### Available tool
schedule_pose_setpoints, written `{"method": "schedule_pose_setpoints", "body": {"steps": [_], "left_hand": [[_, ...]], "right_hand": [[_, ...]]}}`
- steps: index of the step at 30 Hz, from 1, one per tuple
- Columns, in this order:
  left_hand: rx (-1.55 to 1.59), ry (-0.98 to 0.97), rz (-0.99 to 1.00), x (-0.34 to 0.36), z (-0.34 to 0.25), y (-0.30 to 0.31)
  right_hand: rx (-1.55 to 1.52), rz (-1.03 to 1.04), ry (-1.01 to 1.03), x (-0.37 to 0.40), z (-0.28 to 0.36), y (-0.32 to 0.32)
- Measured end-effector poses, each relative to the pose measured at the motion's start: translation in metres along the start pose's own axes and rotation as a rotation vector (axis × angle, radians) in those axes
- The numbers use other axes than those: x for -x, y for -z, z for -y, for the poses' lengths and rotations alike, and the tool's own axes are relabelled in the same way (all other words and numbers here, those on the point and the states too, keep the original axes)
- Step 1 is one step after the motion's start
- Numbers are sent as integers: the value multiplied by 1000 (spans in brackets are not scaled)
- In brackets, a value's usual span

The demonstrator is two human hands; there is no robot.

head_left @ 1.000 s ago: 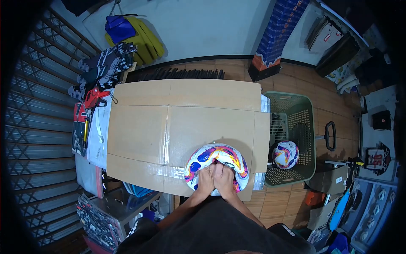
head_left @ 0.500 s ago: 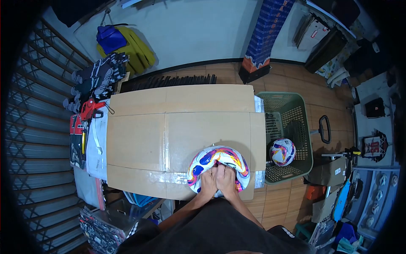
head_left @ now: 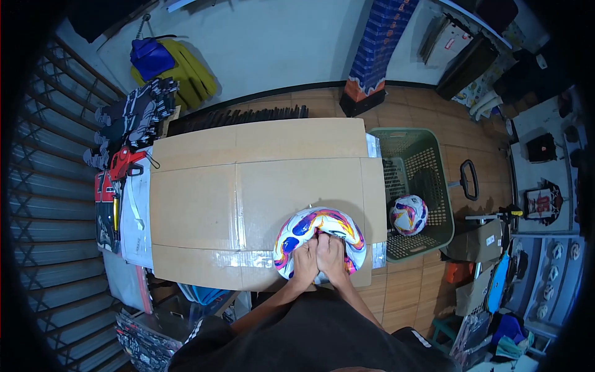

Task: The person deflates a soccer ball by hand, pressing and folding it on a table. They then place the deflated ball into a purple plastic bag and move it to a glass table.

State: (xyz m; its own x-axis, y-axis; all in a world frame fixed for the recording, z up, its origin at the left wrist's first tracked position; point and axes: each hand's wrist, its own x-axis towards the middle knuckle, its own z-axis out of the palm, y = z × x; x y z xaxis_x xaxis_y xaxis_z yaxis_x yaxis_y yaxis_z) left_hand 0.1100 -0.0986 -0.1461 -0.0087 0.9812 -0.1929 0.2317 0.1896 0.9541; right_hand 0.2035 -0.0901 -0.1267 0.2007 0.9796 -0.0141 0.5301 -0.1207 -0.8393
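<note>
Clutching a caved-in, bright-swirled white ball (head_left: 322, 224): left hand (head_left: 305, 261) and right hand (head_left: 332, 258), fists closed.

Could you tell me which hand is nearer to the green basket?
Right. Both press the ball; the right hand sits toward the basket, the left hand just beyond it.

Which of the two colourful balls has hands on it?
The ball on the cardboard, dented under the left hand and right hand; the other ball sits untouched in the green basket.
</note>
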Motion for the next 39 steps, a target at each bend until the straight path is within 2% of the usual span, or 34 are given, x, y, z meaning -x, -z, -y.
{"method": "schedule_pose_setpoints", "body": {"steps": [1, 5, 8, 9, 12, 13, 16, 17, 20, 24, 27, 34, 39], "left_hand": [[14, -14, -2, -1, 0, 0], [43, 74, 36, -3, -18, 7], [79, 86, 319, -3, -9, 34], [160, 203, 439, 0, -24, 47], [37, -5, 473, 13, -82, 74], [25, 3, 432, 14, -86, 80], [-96, -68, 238, 15, -85, 91], [-233, 5, 149, 14, -90, 93], [-417, -506, -181, -9, -84, 83], [-212, -316, -4, -17, -66, 77], [-177, -224, 16, -16, -67, 77], [-165, -209, -95, -19, -59, 71], [-136, -202, -102, -16, -66, 71]], "right_hand": [[-40, 40, -139, -1, 6, 3], [-1, 54, -94, -3, 3, 4], [-34, 26, -69, -3, -3, 1], [-70, 36, -163, -5, 4, 4], [19, 22, -55, -6, 4, 3], [-19, 6, -124, -6, 2, 1], [-21, 25, -134, -7, 6, 1], [-34, -1, -186, -8, 11, 0], [-36, 4, -177, -10, 9, 1], [-21, 1, -200, -12, 14, 2], [-28, 10, -171, -12, 19, 4], [-6, -57, 0, -11, -3, -8], [-73, 59, 7, -7, 4, 1]]}}
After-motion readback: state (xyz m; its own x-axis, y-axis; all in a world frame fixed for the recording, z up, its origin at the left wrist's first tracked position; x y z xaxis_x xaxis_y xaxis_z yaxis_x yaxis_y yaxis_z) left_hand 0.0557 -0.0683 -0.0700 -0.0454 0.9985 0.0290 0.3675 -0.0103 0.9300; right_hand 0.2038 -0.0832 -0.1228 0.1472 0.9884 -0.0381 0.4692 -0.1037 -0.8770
